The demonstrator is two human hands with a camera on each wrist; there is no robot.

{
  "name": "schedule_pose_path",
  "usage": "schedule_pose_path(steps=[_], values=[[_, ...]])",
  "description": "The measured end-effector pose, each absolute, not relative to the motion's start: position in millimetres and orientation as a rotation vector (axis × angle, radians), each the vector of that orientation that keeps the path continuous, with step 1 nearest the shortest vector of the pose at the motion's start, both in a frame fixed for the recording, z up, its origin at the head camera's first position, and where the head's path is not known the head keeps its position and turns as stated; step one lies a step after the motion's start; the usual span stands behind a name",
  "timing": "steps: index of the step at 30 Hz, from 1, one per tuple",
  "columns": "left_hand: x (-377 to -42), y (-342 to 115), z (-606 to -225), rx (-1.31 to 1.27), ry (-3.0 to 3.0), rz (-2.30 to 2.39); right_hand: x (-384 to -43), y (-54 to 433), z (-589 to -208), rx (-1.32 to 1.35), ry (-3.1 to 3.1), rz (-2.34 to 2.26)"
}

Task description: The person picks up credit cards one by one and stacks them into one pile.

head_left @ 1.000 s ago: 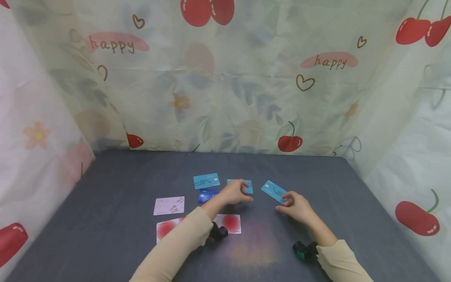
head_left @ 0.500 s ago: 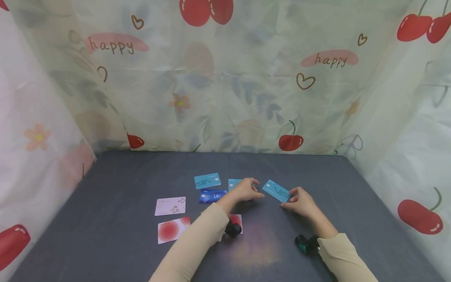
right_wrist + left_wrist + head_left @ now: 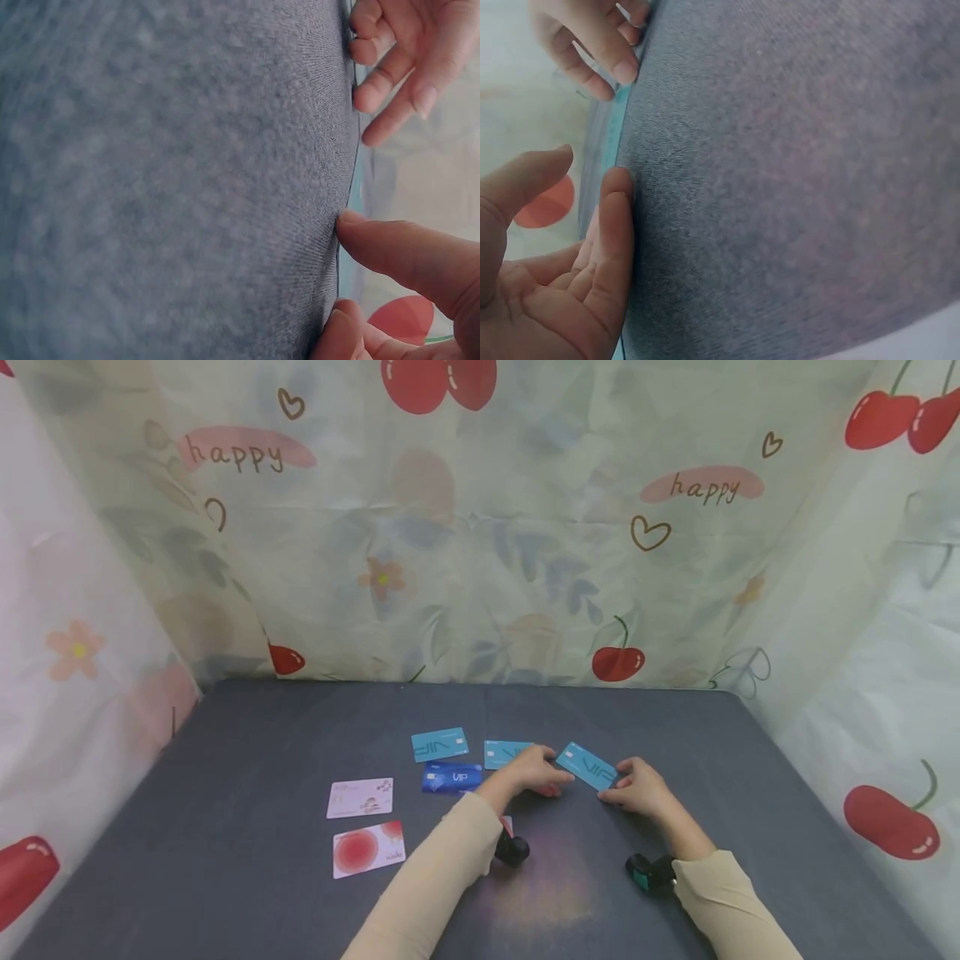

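Observation:
In the head view, a light-blue VIP card lies slanted on the dark table. My right hand holds its right end, thumb at the lower corner and fingers at the other. My left hand is beside the card's left end, thumb and fingers apart, with nothing held between them. Behind this hand lies a second light-blue VIP card, partly covered. The left wrist view shows the left fingers low over the cloth, whether touching the card I cannot tell. In the right wrist view, my right thumb meets the surface.
Further left on the dark table lie another light-blue card, a dark-blue VIP card, a pink card and a red-circle card. Another red card is mostly hidden under the left forearm. A printed curtain encloses the table's back and sides.
My left hand has moved right from over the second light-blue card to the slanted card's left end. My right fingers have shifted slightly to its right end. The cards look unmoved.

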State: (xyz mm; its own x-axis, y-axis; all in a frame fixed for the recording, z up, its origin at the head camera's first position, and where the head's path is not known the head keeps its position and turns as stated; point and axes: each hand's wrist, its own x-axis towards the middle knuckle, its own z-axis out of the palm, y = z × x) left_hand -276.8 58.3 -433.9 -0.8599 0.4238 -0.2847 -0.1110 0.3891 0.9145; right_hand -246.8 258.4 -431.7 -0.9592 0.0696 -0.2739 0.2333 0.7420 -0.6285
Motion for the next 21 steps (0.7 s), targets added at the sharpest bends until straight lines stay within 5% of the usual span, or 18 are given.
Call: schedule_pose_path(steps=[21], values=[[-277.5, 64.7, -438.5, 0.257, 2.219, 1.459, -251.5, 258.8, -433.9, 0.267, 2.694, -1.009]])
